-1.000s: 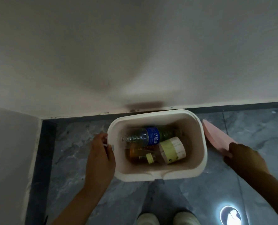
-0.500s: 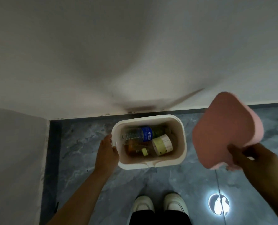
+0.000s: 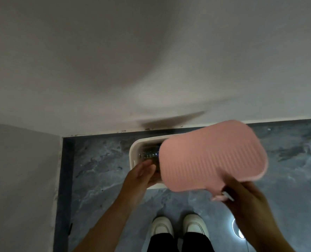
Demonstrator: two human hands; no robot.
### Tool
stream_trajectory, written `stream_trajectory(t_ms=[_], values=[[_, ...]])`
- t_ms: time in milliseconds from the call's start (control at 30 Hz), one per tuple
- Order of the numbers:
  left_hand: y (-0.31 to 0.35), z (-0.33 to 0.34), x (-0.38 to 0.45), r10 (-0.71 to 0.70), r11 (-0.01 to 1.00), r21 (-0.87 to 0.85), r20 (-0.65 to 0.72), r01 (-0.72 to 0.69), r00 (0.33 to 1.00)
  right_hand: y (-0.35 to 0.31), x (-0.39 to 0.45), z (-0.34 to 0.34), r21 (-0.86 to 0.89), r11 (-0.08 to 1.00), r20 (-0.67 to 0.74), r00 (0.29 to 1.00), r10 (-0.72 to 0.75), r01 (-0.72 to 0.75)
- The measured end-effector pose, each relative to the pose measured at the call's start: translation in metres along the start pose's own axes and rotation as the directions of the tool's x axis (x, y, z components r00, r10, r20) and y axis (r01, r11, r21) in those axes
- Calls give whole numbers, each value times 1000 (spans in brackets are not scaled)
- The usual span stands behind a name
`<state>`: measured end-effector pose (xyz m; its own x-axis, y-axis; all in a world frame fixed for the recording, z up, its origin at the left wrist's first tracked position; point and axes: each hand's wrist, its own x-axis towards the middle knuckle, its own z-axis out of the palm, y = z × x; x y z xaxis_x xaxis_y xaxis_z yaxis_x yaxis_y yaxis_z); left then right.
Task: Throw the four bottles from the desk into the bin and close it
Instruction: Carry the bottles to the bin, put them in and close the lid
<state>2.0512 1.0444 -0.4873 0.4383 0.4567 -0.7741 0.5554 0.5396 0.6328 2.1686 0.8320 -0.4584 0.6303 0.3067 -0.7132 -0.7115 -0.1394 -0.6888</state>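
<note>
A white bin (image 3: 133, 154) stands on the grey floor against the wall. A ribbed pink lid (image 3: 211, 155) hovers over it, tilted, hiding most of the opening. My right hand (image 3: 245, 202) grips the lid by its near edge. Only the clear neck end of one bottle (image 3: 149, 153) shows inside, at the bin's left end; the other bottles are hidden by the lid. My left hand (image 3: 140, 176) is off the rim, in front of the bin's left end, with its fingers apart and reaching toward the lid's left edge.
A white wall (image 3: 151, 60) rises right behind the bin, and a grey panel (image 3: 22, 179) closes off the left side. My white shoes (image 3: 178, 227) stand just in front of the bin. A bright light reflection (image 3: 237, 231) lies on the floor at the lower right.
My right hand has swung the pink lid leftward from the bin's right side to over the opening. My left hand has let go of the bin's rim and opened.
</note>
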Motion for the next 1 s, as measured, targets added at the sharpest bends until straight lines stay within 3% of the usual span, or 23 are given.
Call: stream_trajectory(t_ms=[67,200,400,500,633,1000], values=[[0,2,1,7,1000,-16,25,-7,1000,8,5,20,22,999,56,997,48,-50],[-3,-10,10,41,999,39,-78,-38,996,32,25,39,145,971,71,981,182,-191],[-12,-33,17,101,991,102,-168,-85,981,47,52,36,93,984,-93,982,163,-154],[-14,-39,22,101,987,142,-192,-75,976,47,63,30,-170,982,-140,989,55,-79],[-19,-41,29,117,978,197,-227,-72,967,49,70,30,-557,830,-133,987,-92,2],[-38,-34,41,315,832,545,-312,-103,896,55,83,30,-815,568,-46,963,-265,118]])
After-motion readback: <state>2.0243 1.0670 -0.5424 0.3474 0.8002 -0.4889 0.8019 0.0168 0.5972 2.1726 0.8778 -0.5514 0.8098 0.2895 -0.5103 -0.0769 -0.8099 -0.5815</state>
